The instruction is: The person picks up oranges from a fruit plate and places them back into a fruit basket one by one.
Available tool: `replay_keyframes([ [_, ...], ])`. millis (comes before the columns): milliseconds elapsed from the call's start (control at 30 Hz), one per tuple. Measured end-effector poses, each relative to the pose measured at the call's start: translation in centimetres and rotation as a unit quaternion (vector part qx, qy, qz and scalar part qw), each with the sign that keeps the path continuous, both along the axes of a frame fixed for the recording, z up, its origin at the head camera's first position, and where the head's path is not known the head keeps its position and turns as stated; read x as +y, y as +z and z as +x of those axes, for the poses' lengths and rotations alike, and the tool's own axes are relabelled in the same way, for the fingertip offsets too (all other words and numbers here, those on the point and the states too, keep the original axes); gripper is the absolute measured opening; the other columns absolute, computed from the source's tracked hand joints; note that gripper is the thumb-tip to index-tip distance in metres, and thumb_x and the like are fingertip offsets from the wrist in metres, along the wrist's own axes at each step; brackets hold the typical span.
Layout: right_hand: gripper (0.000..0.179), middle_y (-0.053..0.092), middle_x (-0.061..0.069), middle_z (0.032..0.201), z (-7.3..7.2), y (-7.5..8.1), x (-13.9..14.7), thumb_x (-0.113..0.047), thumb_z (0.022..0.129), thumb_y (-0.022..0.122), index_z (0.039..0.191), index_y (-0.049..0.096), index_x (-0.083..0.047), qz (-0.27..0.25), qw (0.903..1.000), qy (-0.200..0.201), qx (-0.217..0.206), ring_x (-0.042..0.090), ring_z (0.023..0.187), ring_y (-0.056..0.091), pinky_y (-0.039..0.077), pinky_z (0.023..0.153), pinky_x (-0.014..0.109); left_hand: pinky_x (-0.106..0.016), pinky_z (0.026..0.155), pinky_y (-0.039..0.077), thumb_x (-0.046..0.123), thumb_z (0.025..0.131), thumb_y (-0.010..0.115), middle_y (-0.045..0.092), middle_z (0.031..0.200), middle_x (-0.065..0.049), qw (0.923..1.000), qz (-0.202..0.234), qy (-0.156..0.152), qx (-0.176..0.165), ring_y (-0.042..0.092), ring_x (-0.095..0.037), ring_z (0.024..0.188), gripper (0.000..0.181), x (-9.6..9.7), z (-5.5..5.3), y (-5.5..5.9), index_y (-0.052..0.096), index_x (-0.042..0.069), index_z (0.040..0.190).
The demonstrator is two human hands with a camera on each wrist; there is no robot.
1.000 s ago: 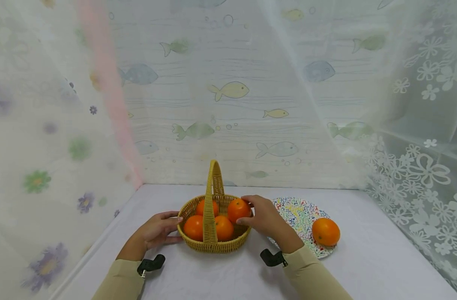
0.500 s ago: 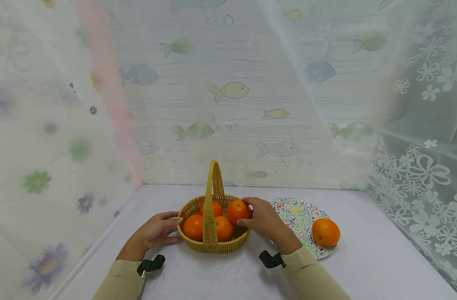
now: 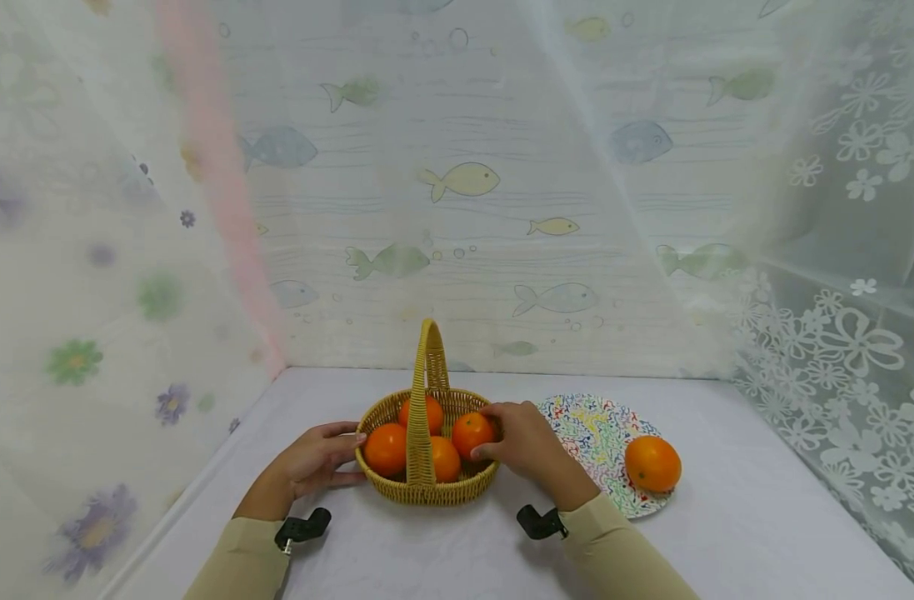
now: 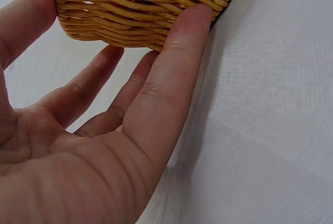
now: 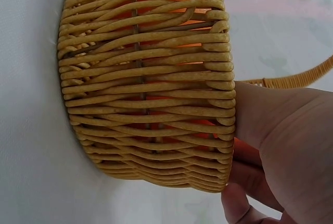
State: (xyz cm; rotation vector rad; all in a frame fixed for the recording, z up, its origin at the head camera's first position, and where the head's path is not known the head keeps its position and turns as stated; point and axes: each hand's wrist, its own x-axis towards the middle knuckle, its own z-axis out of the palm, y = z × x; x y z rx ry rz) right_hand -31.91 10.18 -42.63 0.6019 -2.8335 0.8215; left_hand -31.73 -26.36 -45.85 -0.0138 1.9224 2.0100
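Observation:
A yellow wicker basket [image 3: 442, 495] with a tall arched handle stands on the table, several oranges inside. At its left end my left hand [image 3: 314, 461] holds the wall, one digit at the rim. In the left wrist view, other fingers [image 4: 166, 78] lie along the woven outside. My right hand [image 3: 530, 443] reaches over the right rim and grips an orange [image 3: 471, 436] low in the basket. The right wrist view shows that hand [image 5: 296, 140] bent over the rim, fingertips hidden behind the basket wall [image 5: 145, 88]. The handle partly covers the oranges in the middle.
To the right, a round plate [image 3: 587, 425] with a multicoloured pattern carries another orange [image 3: 652, 464] near its right edge. A white cloth covers the table [image 3: 397, 554]. Curtains with fish [image 3: 464, 179] and flowers hang behind and at both sides.
My right hand has lowered the orange from near the right rim deeper into the basket. The back orange has shifted slightly right. My left hand keeps its place.

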Motion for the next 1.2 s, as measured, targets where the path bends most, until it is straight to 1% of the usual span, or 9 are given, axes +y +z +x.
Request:
replay_keyframes([
  [167, 0.056, 0.075, 0.002, 0.114, -0.01, 0.00, 0.02, -0.042, 0.080, 0.089, 0.127, 0.074, -0.016, 0.006, 1.0000, -0.002, -0.004, 0.021, 0.099, 0.056, 0.055, 0.086, 0.038, -0.058, 0.097, 0.057, 0.027, 0.102, 0.067, 0.047, 0.156, -0.020, 1.0000, -0.001, 0.000, 0.000, 0.064, -0.027, 0.124, 0.071, 0.04, -0.02, 0.01, 0.031, 0.001, 0.157],
  [433, 0.055, 0.075, 0.003, 0.115, 0.16, 0.35, -0.09, -0.040, 0.082, 0.088, 0.129, 0.074, -0.015, 0.015, 0.9999, -0.004, -0.006, 0.022, 0.102, 0.057, 0.055, 0.092, 0.041, -0.058, 0.097, 0.057, 0.027, 0.101, 0.069, 0.050, 0.154, -0.019, 1.0000, 0.003, -0.002, 0.001, 0.065, -0.026, 0.122, 0.072, -0.04, 0.03, 0.09, 0.031, 0.000, 0.157],
  [667, 0.051, 0.076, 0.005, 0.119, 0.28, 0.56, -0.11, -0.039, 0.083, 0.087, 0.125, 0.076, -0.012, 0.029, 0.9994, 0.007, 0.017, 0.024, 0.103, 0.062, 0.057, 0.093, 0.042, -0.058, 0.099, 0.056, 0.026, 0.103, 0.066, 0.053, 0.150, -0.018, 0.9999, 0.004, -0.012, 0.001, 0.065, -0.025, 0.122, 0.072, -0.31, 0.10, -0.04, 0.029, -0.001, 0.158],
  [733, 0.050, 0.075, 0.005, 0.121, 0.29, 0.59, -0.11, -0.040, 0.083, 0.087, 0.124, 0.077, -0.012, 0.030, 0.9993, 0.006, 0.023, 0.024, 0.104, 0.062, 0.057, 0.094, 0.040, -0.058, 0.098, 0.057, 0.027, 0.102, 0.067, 0.053, 0.151, -0.017, 1.0000, 0.003, -0.009, -0.001, 0.066, -0.026, 0.121, 0.071, -0.28, 0.05, -0.10, 0.031, 0.000, 0.157],
  [1033, 0.046, 0.076, 0.004, 0.117, 0.26, 0.72, -0.06, -0.039, 0.083, 0.087, 0.120, 0.079, -0.012, 0.032, 0.9986, 0.005, 0.041, 0.020, 0.096, 0.058, 0.056, 0.086, 0.035, -0.058, 0.097, 0.057, 0.027, 0.101, 0.068, 0.051, 0.152, -0.018, 1.0000, 0.001, -0.001, 0.000, 0.065, -0.026, 0.122, 0.071, -0.13, -0.11, -0.05, 0.032, 0.001, 0.156],
  [1200, 0.043, 0.076, 0.003, 0.116, 0.29, 0.77, -0.03, -0.037, 0.085, 0.086, 0.119, 0.079, -0.013, 0.033, 0.9983, 0.005, 0.049, 0.020, 0.096, 0.057, 0.055, 0.085, 0.034, -0.058, 0.097, 0.057, 0.028, 0.100, 0.070, 0.051, 0.152, -0.018, 1.0000, 0.001, 0.001, -0.005, 0.064, -0.027, 0.123, 0.072, -0.11, -0.09, 0.04, 0.033, 0.002, 0.156],
])
